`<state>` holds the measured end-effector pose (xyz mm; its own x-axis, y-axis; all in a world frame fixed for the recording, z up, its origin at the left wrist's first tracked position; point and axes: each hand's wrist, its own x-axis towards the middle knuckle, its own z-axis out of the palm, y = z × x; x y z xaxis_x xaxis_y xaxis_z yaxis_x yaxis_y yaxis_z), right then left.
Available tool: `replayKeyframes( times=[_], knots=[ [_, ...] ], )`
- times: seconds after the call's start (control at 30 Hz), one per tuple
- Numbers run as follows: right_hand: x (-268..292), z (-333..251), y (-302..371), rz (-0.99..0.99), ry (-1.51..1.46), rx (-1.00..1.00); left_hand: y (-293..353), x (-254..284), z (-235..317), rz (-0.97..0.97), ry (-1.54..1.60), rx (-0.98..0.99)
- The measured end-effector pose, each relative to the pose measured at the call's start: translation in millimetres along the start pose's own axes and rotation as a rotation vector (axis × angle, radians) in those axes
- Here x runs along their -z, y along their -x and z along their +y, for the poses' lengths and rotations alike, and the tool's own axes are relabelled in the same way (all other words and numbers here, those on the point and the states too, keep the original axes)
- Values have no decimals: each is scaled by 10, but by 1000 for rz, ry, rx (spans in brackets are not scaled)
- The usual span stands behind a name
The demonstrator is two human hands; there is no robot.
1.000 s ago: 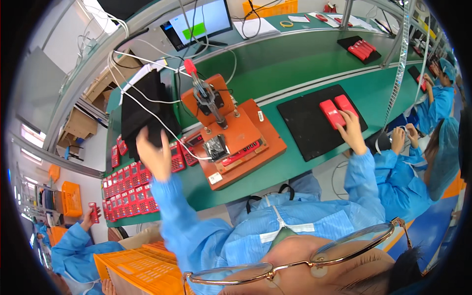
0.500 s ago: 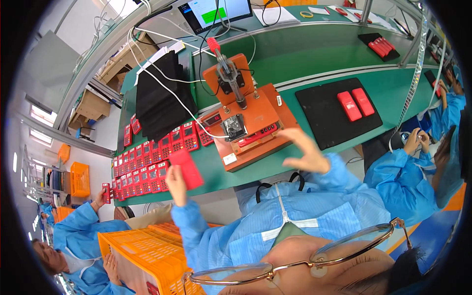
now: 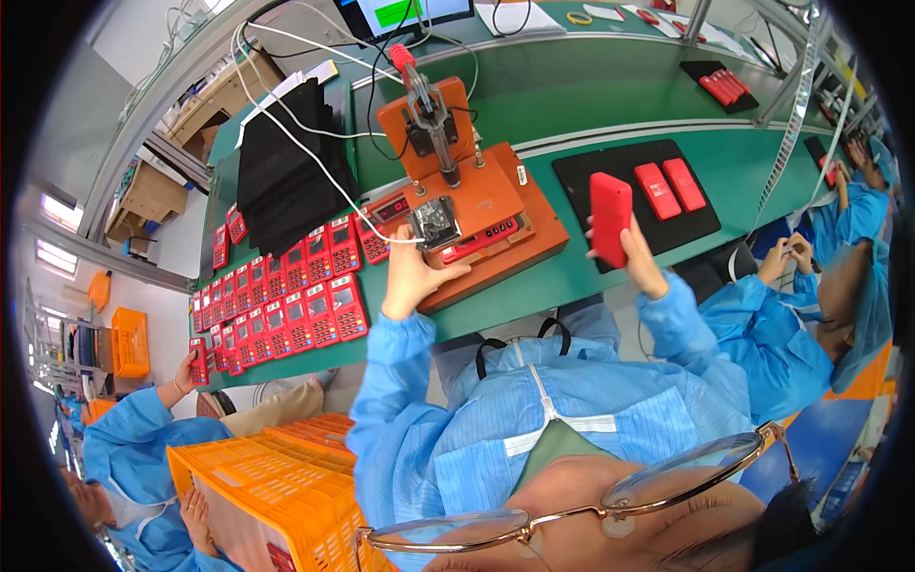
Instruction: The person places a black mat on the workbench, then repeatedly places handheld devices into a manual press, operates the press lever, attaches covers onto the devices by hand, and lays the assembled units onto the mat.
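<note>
My right hand [image 3: 642,265] is closed around a red handheld terminal [image 3: 611,217], held upright over the near edge of a black mat [image 3: 581,172] with its plain side showing. My left hand [image 3: 412,278] is at the front left corner of an orange clamp fixture [image 3: 543,238], thumb and fingers apart. Its fingertips are beside a small circuit board [image 3: 435,221] on the fixture's plate and are partly hidden. A red part [image 3: 481,242] shows under that plate. The fixture's red-handled toggle clamp [image 3: 404,59] stands up.
Rows of red keypad terminals [image 3: 295,324] lie at the left. Two red terminals [image 3: 658,191] rest on the mat. White cables [image 3: 315,157] cross near black cloths [image 3: 291,162]. An orange crate [image 3: 276,477] stands below left; co-workers sit at both sides [image 3: 124,453] [image 3: 772,334].
My left hand has let go of its red terminal and moved right to the fixture. A terminal now lies at the front row's right end. My right hand moved right and now holds a terminal.
</note>
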<state>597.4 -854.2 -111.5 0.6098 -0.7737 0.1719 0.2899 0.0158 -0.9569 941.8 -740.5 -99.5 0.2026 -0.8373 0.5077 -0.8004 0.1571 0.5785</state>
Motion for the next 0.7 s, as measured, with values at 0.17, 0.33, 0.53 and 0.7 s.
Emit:
replayKeyframes(
  times=[0.17,0.33,0.53,0.7],
  knots=[
    [123,-606,-279,-338,1259,193,-324,67,19,-237,346,-34],
    [-347,-179,-848,-580,1338,462,323,-9,-426,126,723,310],
    [-912,293,-1411,-721,1229,637,921,205,-152,808,1320,404],
    [-952,290,-1401,-763,1151,595,1117,375,-21,754,1537,327]
  ],
)
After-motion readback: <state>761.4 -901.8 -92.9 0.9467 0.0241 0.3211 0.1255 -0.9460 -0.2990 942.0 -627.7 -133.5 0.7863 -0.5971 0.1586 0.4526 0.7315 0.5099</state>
